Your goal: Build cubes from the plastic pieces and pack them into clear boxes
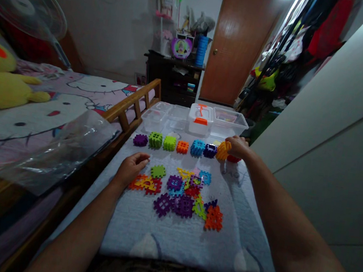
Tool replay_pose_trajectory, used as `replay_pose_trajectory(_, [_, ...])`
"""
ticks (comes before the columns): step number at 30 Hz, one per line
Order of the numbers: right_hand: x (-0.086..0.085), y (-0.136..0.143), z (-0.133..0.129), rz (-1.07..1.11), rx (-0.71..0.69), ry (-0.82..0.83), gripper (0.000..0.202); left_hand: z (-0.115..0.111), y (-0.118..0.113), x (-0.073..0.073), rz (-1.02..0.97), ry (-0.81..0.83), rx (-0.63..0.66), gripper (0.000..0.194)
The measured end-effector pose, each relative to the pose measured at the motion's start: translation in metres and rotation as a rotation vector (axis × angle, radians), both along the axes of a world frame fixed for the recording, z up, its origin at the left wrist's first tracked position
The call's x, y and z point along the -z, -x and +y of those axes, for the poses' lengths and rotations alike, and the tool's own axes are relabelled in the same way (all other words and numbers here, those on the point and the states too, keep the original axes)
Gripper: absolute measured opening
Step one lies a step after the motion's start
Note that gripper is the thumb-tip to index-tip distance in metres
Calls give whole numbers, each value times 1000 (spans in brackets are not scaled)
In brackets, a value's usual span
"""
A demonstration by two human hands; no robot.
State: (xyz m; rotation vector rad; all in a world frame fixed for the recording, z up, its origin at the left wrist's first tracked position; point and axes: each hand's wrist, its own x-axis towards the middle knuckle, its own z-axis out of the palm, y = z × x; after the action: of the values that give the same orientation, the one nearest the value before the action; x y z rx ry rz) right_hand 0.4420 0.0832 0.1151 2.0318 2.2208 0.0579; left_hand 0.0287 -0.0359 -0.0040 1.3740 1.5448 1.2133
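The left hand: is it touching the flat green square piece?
Apart. The head view shows a strip of cloth between the left hand and the green square piece.

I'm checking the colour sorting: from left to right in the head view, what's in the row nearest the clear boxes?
Purple pieces, darker green pieces, lime pieces, orange pieces, light blue pieces, dark blue pieces, amber pieces, red pieces.
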Motion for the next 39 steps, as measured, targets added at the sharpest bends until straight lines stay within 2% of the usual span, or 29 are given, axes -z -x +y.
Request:
replay_pose_trajectory(4, [1, -3, 1, -6, -11, 1, 61, 1, 2, 4, -2, -21, 28, 45])
replay_pose_trajectory(7, [-3, -6, -4, 41, -27, -90, 68, -2, -1, 1, 12, -7, 63, 44])
replay_pose_trajectory(10, [-6, -5, -23, 197, -114, -283, 62, -7, -6, -6, 64, 30, 102, 44])
replay_pose_trajectory(12, [-4, 0, -45, 349, -202, -349, 54, -9, -9, -11, 127, 32, 140, 45])
replay_pose_trajectory(15, [15, 11, -80, 527, -274, -262, 38, -10, -13, -18, 268, -3, 244, 46])
replay_pose_trajectory(18, [49, 19, -105, 638, -231, -161, 31, -9, -17, -26, 452, -33, 348, 52])
replay_pose_trajectory(21, [83, 22, -114, 649, -146, -158, 27, -6, -25, -33, 675, -21, 403, 54])
replay_pose_trajectory(24, [105, 22, -115, 697, -124, -214, 28, -4, -34, -38, 851, 28, 402, 55])
replay_pose_trajectory(27, [115, 23, -115, 741, -108, -274, 29, -1, -42, -42, 960, 57, 400, 48])
replay_pose_trajectory(32, [120, 23, -115, 798, -63, -323, 30, 3, -49, -54, 1118, 53, 441, 28])
replay_pose_trajectory(39, [121, 23, -115, 845, -41, -330, 27, 4, -68, -84, 1312, 187, 535, 38])
